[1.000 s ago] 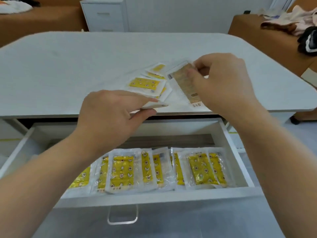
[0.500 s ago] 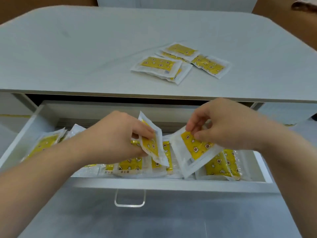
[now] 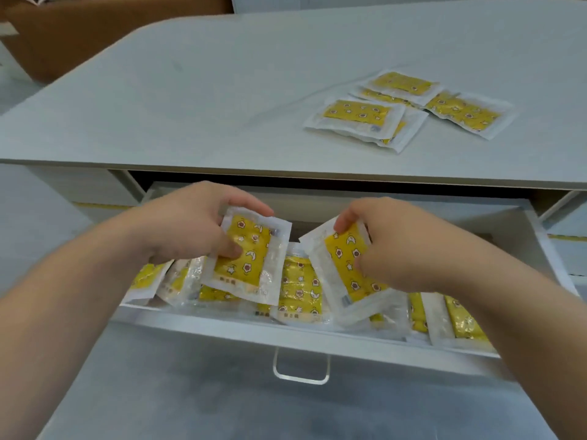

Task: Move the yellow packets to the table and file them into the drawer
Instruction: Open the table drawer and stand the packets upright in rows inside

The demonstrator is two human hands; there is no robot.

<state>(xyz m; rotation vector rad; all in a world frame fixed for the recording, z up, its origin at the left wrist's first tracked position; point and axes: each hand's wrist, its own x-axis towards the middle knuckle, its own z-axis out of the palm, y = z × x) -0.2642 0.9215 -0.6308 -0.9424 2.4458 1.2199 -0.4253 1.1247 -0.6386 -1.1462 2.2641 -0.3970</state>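
**Head view: both hands in drawer, one packet each**

Head view, the only view.

Drawer: pulled out below the near edge of the counter. A clear handle sits on its front panel.

Left hand: the grip holds the left packet. The thumb presses on the yellow printed face and the fingers curl over the top edge. The packet is nearly upright, and its lower edge is down among the filed packets.

Right hand: the grip holds the right packet. The fingertips pinch its top edge and the thumb lies on its face. The packet is tilted with its top leaning left, and its lower corner is down in the row.

The two held packets are apart, and one filed packet shows between them.

Filed packets: a row runs across the drawer, with the packets on edge, leaning and overlapping. Each is yellow with a star and moon print inside a clear sealed wrapper. The forearms hide part of the row at both ends.

Loose packets: several lie flat and overlapping on the right part of the counter, well apart from both hands. The overlap makes the exact count unclear.

Background: brown furniture stands beyond the counter's far left corner.
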